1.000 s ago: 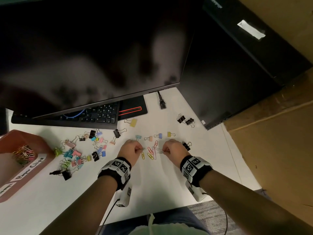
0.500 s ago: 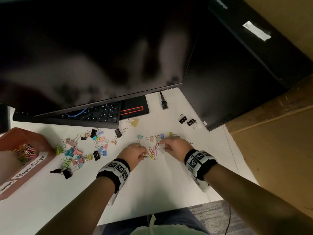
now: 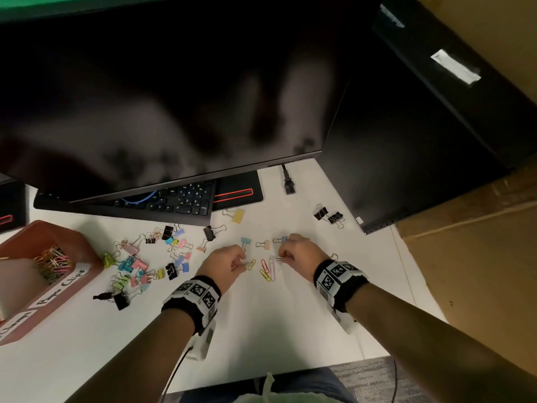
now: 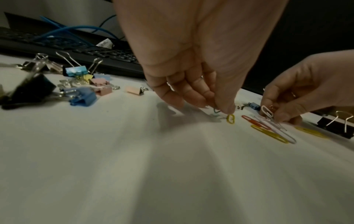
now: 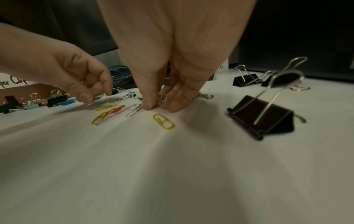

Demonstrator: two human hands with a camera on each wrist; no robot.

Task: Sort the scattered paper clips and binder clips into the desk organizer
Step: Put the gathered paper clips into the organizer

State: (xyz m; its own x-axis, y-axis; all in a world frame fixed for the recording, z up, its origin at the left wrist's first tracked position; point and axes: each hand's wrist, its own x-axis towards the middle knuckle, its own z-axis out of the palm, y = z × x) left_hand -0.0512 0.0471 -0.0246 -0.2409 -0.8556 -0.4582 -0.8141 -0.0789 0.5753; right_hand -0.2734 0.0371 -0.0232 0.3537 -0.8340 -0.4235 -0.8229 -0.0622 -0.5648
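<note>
Several coloured paper clips lie on the white desk between my hands. My left hand pinches a yellow paper clip at its fingertips, with a teal clip tucked behind. My right hand pinches a small bunch of paper clips, a white one among them, with its tips down on the desk. A yellow paper clip lies just in front of it. The red-brown organizer at the left holds a heap of paper clips.
Several coloured binder clips are scattered left of my hands. Black binder clips sit at the right and farther back. A keyboard and a large monitor overhang the back of the desk.
Both hands stay at the paper clips. The right hand has shifted slightly away from me and the left hand has closed in toward the yellow clip.
</note>
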